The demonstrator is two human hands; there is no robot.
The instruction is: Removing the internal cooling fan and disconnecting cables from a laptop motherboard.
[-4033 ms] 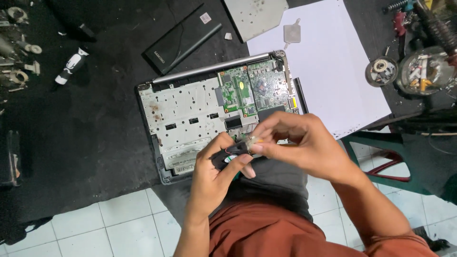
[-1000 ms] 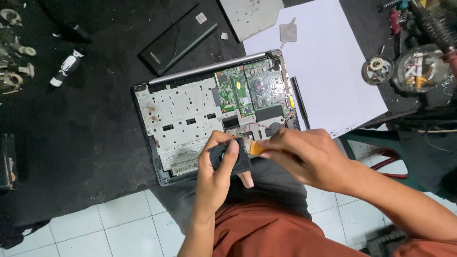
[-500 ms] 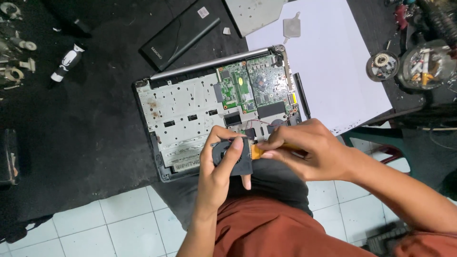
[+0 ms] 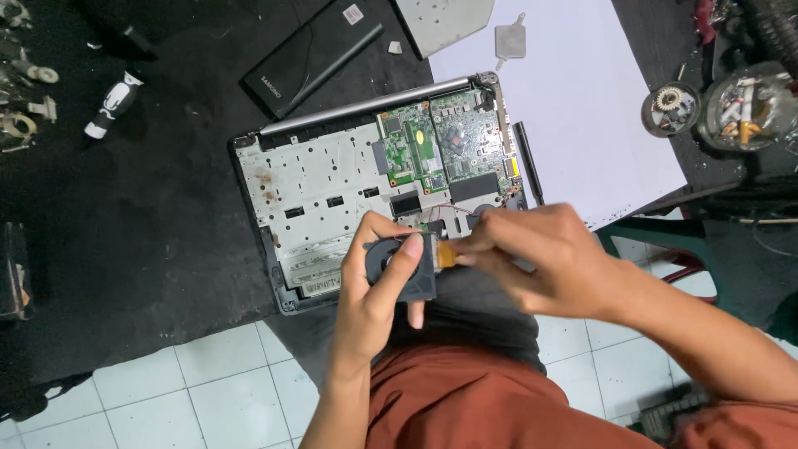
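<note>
Left hand (image 4: 378, 287) grips a small black cooling fan (image 4: 407, 268), thumb across the top face, fingers curled under, held just off the near edge of the opened laptop (image 4: 332, 191) and above the lap. Right hand (image 4: 544, 254) comes in from the right, fingers pinched narrow on a small orange piece (image 4: 446, 254) at the fan's right edge; whether that piece is a tool tip or a strip of tape cannot be told. The two hands meet at that right edge, so the fan lies directly between them, left hand carrying it, right hand working on it. The fan's flat face is turned up toward the camera, its longer side running roughly left to right, in line with the laptop's front edge.

Just behind the hands, the laptop's base lies open on the dark worktop (image 4: 150, 216): silver metal plate on the left, green circuit board (image 4: 440, 145) on the right, with a bare recess near the front right corner, close to the fan. A black pen-like tool (image 4: 529, 162) lies along the laptop's right side on a white sheet of paper (image 4: 582, 100). Farther back, a black battery pack (image 4: 312, 54) lies slantwise and a small grey metal plate (image 4: 509, 40) sits on the paper. Far left, a black and white bottle (image 4: 112, 104); far right, a round container of small parts (image 4: 748, 104).
</note>
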